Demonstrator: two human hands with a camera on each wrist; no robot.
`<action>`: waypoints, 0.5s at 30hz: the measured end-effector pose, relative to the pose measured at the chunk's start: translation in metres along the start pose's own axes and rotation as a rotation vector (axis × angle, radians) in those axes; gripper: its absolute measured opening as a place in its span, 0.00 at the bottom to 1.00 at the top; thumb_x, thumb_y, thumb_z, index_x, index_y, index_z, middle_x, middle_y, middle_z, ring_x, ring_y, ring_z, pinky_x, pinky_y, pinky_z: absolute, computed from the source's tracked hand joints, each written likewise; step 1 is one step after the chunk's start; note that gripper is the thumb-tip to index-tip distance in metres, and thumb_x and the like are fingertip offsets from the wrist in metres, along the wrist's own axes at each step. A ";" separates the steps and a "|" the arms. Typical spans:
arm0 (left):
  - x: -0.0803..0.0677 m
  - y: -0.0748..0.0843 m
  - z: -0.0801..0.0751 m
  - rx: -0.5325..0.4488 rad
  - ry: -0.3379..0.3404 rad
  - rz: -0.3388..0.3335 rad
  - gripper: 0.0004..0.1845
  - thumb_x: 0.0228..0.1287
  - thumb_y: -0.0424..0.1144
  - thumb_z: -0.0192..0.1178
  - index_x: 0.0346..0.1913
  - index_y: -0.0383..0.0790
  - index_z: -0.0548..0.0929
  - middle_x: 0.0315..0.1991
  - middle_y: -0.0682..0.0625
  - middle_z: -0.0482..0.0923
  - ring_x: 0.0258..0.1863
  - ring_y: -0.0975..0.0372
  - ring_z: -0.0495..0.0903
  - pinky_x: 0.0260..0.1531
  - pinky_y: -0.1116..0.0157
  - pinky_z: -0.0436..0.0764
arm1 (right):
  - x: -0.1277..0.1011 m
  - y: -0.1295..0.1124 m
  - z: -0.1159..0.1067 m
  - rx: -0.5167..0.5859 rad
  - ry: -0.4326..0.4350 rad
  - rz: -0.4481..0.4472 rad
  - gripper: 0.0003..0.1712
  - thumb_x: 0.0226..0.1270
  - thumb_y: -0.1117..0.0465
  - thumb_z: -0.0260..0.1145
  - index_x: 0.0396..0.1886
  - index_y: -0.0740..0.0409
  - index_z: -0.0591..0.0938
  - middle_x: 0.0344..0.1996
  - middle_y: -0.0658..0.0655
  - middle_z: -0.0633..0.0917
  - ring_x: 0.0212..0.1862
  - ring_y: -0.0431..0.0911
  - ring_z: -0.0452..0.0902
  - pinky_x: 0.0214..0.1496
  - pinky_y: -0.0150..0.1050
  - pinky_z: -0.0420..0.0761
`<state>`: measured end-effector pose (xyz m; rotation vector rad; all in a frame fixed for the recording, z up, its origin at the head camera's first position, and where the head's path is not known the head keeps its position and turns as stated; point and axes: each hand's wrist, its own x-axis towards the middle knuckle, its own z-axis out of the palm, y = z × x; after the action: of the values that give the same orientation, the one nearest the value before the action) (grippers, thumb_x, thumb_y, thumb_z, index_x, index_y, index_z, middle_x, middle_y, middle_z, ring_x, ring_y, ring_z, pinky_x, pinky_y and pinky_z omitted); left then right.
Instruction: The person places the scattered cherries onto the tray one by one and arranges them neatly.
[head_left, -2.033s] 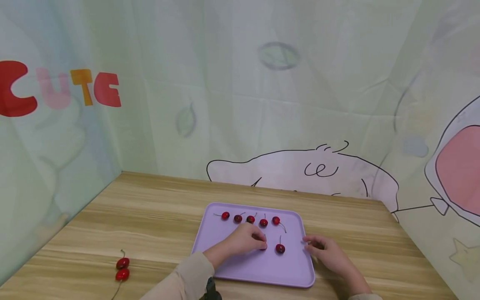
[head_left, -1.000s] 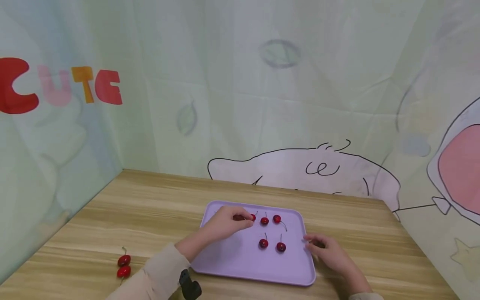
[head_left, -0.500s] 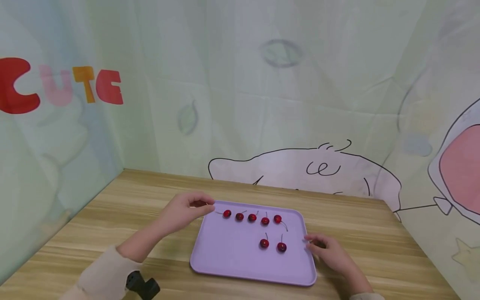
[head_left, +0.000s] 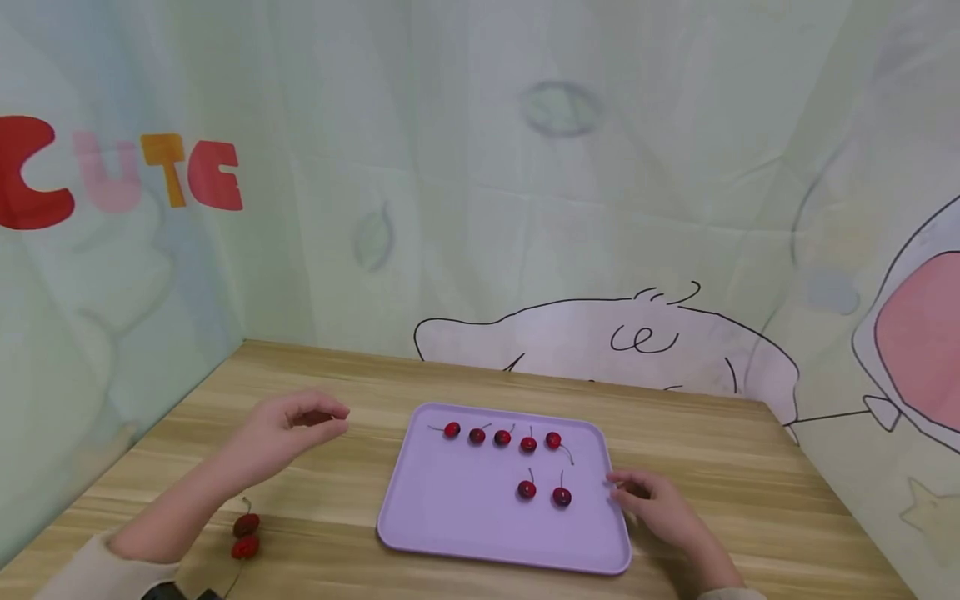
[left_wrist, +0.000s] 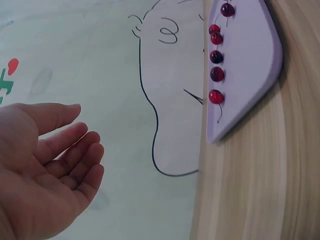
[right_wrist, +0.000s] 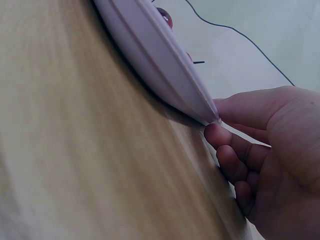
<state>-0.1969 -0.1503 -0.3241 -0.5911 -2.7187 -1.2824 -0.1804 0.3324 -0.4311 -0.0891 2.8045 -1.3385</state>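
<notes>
I saw a lilac tray with rounded corners lying flat on the wooden table, a little right of centre. Five red cherries sat in a row along its far edge, stems showing, and two more cherries sat side by side nearer me, toward the tray's right side.

My right hand rested on the table at the tray's right edge. In the right wrist view the thumb lay on the rim and the curled fingertips tucked under it, so the hand pinched the tray's edge.

My left hand hovered above the table, well left of the tray. Its fingers were loosely bent and slightly apart, the palm bare in the left wrist view; it held nothing and touched nothing.

A pair of loose cherries lay on the table near the front-left, below my left forearm and well apart from the tray. A printed cloth backdrop with cartoon outlines and coloured letters closed off the table behind and on both sides. Nothing lay between the left hand and the tray.
</notes>
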 end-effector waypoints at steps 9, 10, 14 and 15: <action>-0.024 -0.029 -0.014 -0.029 -0.019 -0.139 0.18 0.68 0.44 0.59 0.53 0.34 0.81 0.52 0.42 0.79 0.41 0.74 0.76 0.38 0.71 0.79 | 0.000 -0.001 0.000 -0.016 0.005 -0.005 0.18 0.64 0.59 0.66 0.51 0.64 0.82 0.39 0.54 0.83 0.38 0.41 0.72 0.38 0.32 0.73; -0.026 -0.033 -0.015 -0.026 -0.018 -0.148 0.19 0.68 0.44 0.59 0.53 0.34 0.81 0.52 0.42 0.80 0.40 0.76 0.76 0.38 0.71 0.79 | 0.000 -0.001 0.000 -0.015 0.006 0.000 0.18 0.64 0.59 0.66 0.51 0.64 0.82 0.39 0.54 0.83 0.38 0.41 0.72 0.38 0.32 0.73; -0.034 -0.048 -0.021 -0.010 -0.026 -0.187 0.20 0.68 0.45 0.59 0.54 0.32 0.80 0.52 0.40 0.80 0.40 0.78 0.76 0.37 0.72 0.78 | 0.000 -0.002 0.001 -0.013 0.015 0.025 0.17 0.64 0.59 0.66 0.51 0.63 0.82 0.40 0.54 0.83 0.39 0.41 0.72 0.39 0.32 0.74; -0.035 -0.053 -0.022 -0.005 -0.027 -0.196 0.20 0.68 0.44 0.59 0.55 0.31 0.80 0.51 0.40 0.80 0.39 0.78 0.75 0.37 0.72 0.78 | -0.001 -0.002 0.001 -0.014 0.017 0.028 0.17 0.64 0.59 0.66 0.51 0.62 0.82 0.40 0.54 0.83 0.39 0.42 0.72 0.40 0.32 0.74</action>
<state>-0.1863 -0.2081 -0.3565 -0.3516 -2.8566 -1.3304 -0.1797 0.3306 -0.4303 -0.0386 2.8183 -1.3210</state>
